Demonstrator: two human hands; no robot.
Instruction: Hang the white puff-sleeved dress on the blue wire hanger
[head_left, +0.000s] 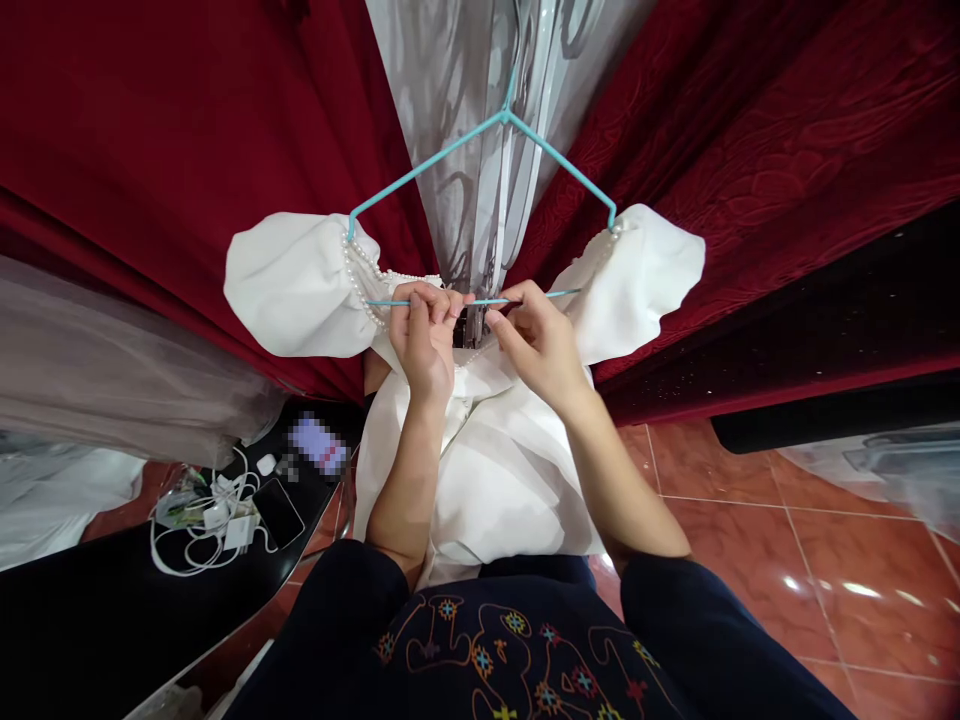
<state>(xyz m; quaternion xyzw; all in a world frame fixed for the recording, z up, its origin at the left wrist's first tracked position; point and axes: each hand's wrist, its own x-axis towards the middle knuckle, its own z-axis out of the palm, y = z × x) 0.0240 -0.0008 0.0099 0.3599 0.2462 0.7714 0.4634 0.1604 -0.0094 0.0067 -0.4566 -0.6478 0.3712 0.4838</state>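
White dress [480,470] on teal hanger [450,160], both hands pinching its bar

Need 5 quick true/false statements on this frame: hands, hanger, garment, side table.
1. Both hands pinch the bottom bar of the light-blue wire hanger. True: left hand and right hand each have a grip on it.
2. The white puff-sleeved garment with pearl trim lies flat on the floor. False: it hangs from the hanger.
3. The fabric behind is green. False: dark red curtains flank a sheer grey panel.
4. A black phone lies beside white chargers and cables on the dark table at the left. True.
5. The floor is carpeted. False: glossy reddish tiles.
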